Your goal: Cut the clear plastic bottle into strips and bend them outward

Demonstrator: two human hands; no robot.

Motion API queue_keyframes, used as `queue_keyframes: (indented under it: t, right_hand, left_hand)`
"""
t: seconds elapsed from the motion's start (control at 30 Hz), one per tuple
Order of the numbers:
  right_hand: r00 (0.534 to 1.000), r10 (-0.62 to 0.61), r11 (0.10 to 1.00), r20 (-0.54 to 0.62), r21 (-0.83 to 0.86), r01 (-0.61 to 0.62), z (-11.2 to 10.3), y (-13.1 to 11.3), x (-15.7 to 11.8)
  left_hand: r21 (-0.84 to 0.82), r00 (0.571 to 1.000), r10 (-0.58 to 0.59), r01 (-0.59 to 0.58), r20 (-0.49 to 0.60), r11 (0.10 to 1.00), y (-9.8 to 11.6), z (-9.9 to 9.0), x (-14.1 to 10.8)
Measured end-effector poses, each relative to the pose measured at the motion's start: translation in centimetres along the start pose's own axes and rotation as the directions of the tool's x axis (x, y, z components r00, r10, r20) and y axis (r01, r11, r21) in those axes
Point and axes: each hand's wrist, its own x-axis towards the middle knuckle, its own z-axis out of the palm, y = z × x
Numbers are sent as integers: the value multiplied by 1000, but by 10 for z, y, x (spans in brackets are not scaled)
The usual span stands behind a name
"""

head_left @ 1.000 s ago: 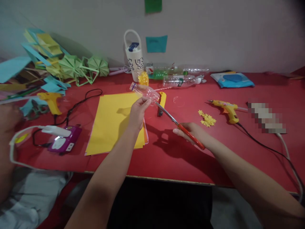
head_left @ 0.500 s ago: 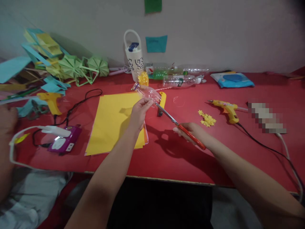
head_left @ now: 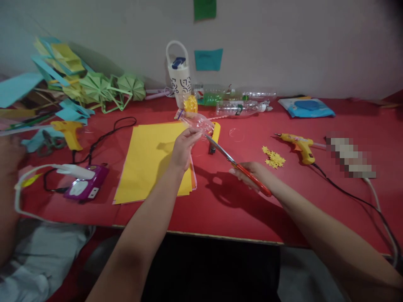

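Observation:
My left hand (head_left: 185, 147) pinches the cut rim of a clear plastic bottle top (head_left: 198, 121), whose neck points up and to the left. Red-handled scissors (head_left: 252, 178) are gripped in my right hand (head_left: 248, 174), their blades reaching up-left to the bottle's edge beside my left fingertips. Whether the blades have plastic between them is too small to tell. Below the bottle lies a stack of yellow paper (head_left: 151, 163). A yellow box cutter (head_left: 215, 134) rests just behind the scissor tips.
Right of my hands lie small yellow stars (head_left: 273, 158) and a yellow glue gun (head_left: 297, 144). Another glue gun (head_left: 68, 132) and a purple power socket (head_left: 88, 182) are at left, beside a person's arm (head_left: 9, 184). Plastic bottles (head_left: 239, 108) and a white tumbler (head_left: 181, 84) stand or lie behind.
The view has shifted very slightly. Both hands, the bottle top and the scissors keep nearly the same positions.

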Motion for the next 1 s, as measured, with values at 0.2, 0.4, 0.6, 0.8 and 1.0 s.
queue_keyframes:
  t: [0.2, 0.4, 0.6, 0.8, 1.0]
  right_hand:
    - [1000, -7, 1000, 24, -4, 7, -2, -5, -3]
    - [999, -49, 995, 24, -81, 50, -3, -5, -9]
    - [997, -73, 994, 23, -84, 75, -2, -5, -10]
    - [997, -71, 997, -7, -23, 71, 1, 0, -4]
    - [999, -33, 998, 18, 51, 32, 1, 3, -1]
  left_hand:
    - [9, 999, -20, 20, -40, 1000, 0, -6, 3]
    - [-5, 1000, 7, -7, 20, 1000, 0, -3, 2]
    - [-1, 999, -3, 3, 39, 1000, -2, -1, 0]
    - [10, 999, 24, -24, 45, 1000, -2, -2, 1]
    - [17, 1000, 25, -25, 13, 1000, 1, 0, 1]
